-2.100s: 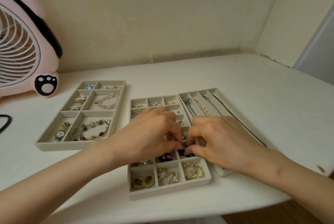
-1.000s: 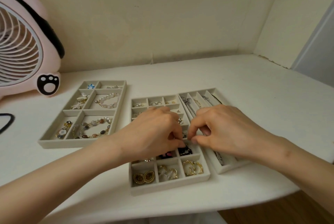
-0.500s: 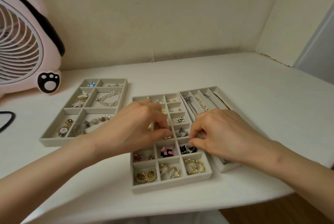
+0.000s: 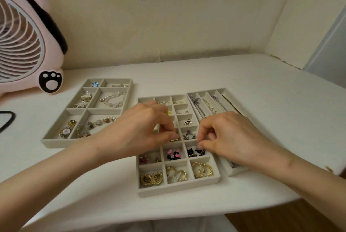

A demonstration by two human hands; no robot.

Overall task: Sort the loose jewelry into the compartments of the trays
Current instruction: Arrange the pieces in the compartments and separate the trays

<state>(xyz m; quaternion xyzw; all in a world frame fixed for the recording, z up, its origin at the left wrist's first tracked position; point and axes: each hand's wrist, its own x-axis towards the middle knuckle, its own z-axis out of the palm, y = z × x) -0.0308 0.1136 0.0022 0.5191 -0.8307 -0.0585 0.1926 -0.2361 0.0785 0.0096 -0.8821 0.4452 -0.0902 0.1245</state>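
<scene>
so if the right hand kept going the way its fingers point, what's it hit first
Likely the silver earrings in the middle tray, then the left hand; depth is unclear.

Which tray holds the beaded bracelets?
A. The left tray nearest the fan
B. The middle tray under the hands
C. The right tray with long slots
A: the beaded bracelets lie in the large compartments of the left tray, which sits beside the pink fan.
</scene>
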